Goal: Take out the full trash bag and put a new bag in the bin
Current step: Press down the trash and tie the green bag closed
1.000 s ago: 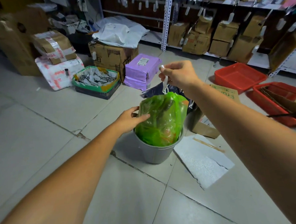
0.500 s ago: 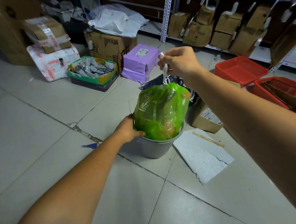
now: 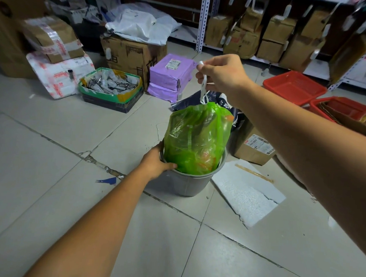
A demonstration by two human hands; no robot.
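Observation:
A full green trash bag (image 3: 196, 139) stands partly raised out of a small grey bin (image 3: 184, 184) on the tiled floor; its bottom is still inside the bin. My right hand (image 3: 221, 73) pinches the bag's white drawstring (image 3: 203, 86) above the bag and holds it taut. My left hand (image 3: 157, 163) grips the bin's rim on the left side, thumb over the edge against the bag. No fresh bag is in view.
A white foam sheet (image 3: 247, 193) lies right of the bin, a cardboard box (image 3: 252, 147) behind it. Purple parcels (image 3: 170, 77), a green-rimmed box of small items (image 3: 111, 89), red trays (image 3: 295, 87) and shelving with cartons ring the far side.
My right hand has drawn the drawstring upward and the bag has risen further out of the bin. My left hand dropped from the bag's side to the bin's rim.

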